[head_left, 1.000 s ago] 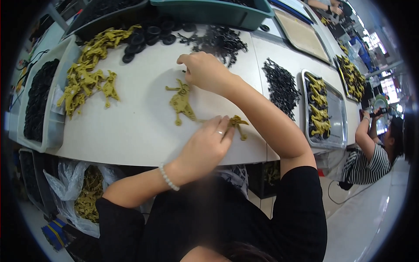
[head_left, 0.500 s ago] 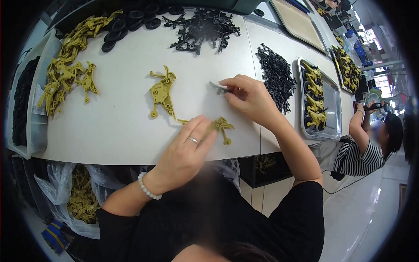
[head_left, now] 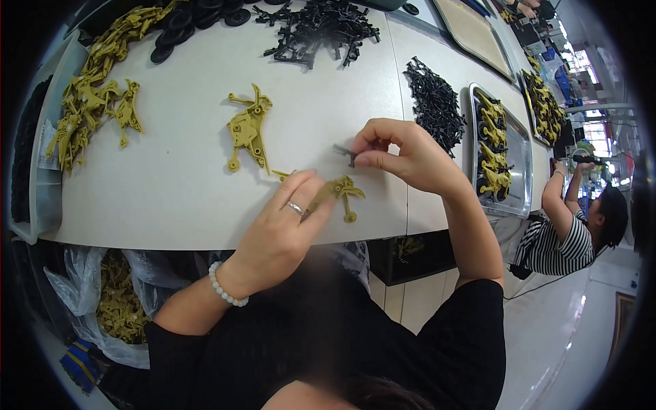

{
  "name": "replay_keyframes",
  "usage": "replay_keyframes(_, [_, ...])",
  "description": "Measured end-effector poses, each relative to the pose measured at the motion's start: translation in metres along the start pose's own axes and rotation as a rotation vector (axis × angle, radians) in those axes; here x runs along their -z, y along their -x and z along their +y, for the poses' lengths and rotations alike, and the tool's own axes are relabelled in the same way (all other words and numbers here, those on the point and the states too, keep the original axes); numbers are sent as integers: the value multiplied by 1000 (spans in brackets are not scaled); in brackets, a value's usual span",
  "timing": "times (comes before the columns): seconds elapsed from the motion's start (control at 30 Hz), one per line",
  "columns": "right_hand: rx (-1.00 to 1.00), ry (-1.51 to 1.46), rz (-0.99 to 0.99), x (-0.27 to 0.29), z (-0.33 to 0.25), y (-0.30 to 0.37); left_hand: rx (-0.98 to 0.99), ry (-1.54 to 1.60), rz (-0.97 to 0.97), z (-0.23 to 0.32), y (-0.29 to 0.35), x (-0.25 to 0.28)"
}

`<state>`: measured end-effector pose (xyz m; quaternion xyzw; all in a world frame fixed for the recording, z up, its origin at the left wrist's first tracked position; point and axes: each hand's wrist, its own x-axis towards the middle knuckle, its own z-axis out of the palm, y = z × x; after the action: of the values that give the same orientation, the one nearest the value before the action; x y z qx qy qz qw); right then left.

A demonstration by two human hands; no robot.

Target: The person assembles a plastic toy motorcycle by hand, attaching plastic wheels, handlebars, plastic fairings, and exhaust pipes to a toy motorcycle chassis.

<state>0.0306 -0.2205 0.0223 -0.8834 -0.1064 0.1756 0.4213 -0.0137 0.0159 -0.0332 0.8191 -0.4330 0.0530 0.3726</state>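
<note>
My left hand point(head_left: 277, 222) lies over a yellow plastic toy motorcycle body half point(head_left: 346, 193), its fingers closed on it against the table and hiding its middle. Just above that piece, my right hand point(head_left: 406, 156) pinches a small dark T-shaped plastic part point(head_left: 344, 151) between thumb and fingertips. A gap remains between the dark part and the yellow piece. A second yellow body half point(head_left: 249, 130) lies flat on the white table, beyond my left hand, with its inner side up.
Yellow halves point(head_left: 85, 113) are heaped at left beside a clear bin point(head_left: 51, 164). Black wheels point(head_left: 181, 24), black forked parts point(head_left: 318, 34) and small black pieces point(head_left: 437, 106) lie farther back. At right, a metal tray point(head_left: 521, 171) holds assembled toy motorcycles point(head_left: 493, 150); a co-worker point(head_left: 564, 232) stands beyond.
My right hand has lowered the dark part closer to the yellow half under my left hand. The whole view has shifted slightly, so the table items appear higher. My left hand keeps its hold.
</note>
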Motion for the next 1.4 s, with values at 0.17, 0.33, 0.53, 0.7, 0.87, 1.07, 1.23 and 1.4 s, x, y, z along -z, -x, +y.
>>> replay_keyframes(0.17, [7,7,-203,2,-9,-3,-17,2,-19,-1,-1,2])
replay_keyframes(0.33, [167,120,-277,2,-4,-17,-13,11,-36,-1,-1,3])
replay_keyframes(0.53, [252,250,-360,2,-13,-23,5,57,-42,-1,-2,4])
replay_keyframes(0.7, [158,148,-464,10,-11,-30,-4,62,-39,-1,-4,5])
replay_keyframes(0.87, [115,110,-400,15,-10,-28,19,78,-40,-1,0,2])
replay_keyframes(1.07, [158,179,-392,10,-7,-25,13,78,-37,-2,-2,3])
replay_keyframes(1.23, [237,294,-393,7,-12,-27,17,101,-50,-3,-2,4])
replay_keyframes(1.4, [289,321,-302,2,-12,-17,23,128,-34,-2,-1,2])
